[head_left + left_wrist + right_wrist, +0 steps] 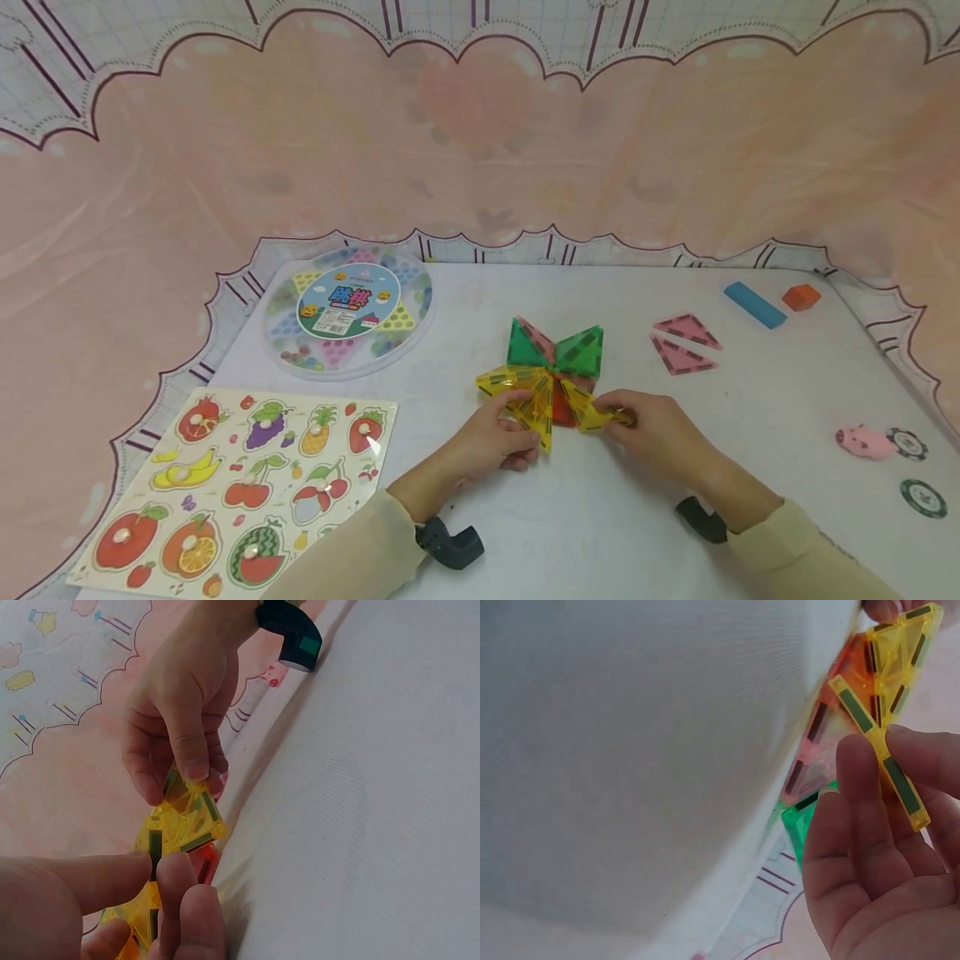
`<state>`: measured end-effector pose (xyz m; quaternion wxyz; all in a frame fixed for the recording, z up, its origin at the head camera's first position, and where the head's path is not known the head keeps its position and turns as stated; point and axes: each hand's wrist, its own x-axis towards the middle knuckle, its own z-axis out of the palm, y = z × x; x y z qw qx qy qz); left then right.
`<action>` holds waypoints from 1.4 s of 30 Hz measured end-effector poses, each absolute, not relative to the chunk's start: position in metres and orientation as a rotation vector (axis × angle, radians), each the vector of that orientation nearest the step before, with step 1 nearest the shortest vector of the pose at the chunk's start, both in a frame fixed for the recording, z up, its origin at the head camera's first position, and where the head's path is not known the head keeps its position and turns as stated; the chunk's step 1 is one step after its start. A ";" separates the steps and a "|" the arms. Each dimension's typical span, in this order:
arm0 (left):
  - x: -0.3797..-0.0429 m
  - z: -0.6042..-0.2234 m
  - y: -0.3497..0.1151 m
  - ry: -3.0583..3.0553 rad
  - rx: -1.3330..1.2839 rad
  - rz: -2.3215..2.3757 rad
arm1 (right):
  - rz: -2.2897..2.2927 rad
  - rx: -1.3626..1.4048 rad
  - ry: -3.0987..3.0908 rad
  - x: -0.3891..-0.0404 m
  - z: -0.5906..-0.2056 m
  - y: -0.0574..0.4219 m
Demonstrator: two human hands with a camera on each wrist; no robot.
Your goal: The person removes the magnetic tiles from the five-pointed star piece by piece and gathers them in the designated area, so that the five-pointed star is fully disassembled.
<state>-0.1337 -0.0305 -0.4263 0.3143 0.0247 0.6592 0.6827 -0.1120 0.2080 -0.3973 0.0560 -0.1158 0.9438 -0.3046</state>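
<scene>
Two yellow tiles point(543, 417) are pinched by their edges, in left hand point(486, 440) and right hand point(660, 427), probably to steady them.

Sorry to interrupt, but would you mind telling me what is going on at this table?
A person is handling a cluster of see-through coloured tiles with both hands. The left hand pinches a yellow piece on the cluster's near side, while the right hand pinches another yellow tile to its right. Two pink triangles lie apart from the cluster, and a fruit board lies off to the left, untouched.
</scene>
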 end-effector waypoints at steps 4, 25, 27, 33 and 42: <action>-0.134 -0.426 -0.030 1.735 0.066 1.802 | -0.903 -0.349 2.848 -0.112 -0.397 0.209; -0.133 -0.424 -0.030 1.749 0.073 1.782 | -0.950 -0.365 2.795 -0.099 -0.381 0.244; -0.133 -0.423 -0.030 1.753 0.075 1.779 | -0.946 -0.330 2.827 -0.099 -0.380 0.253; -0.133 -0.422 -0.031 1.754 0.082 1.769 | -0.948 -0.201 2.838 -0.097 -0.382 0.285; -0.134 -0.421 -0.032 1.768 0.068 1.758 | -1.057 -0.113 2.801 -0.096 -0.386 0.322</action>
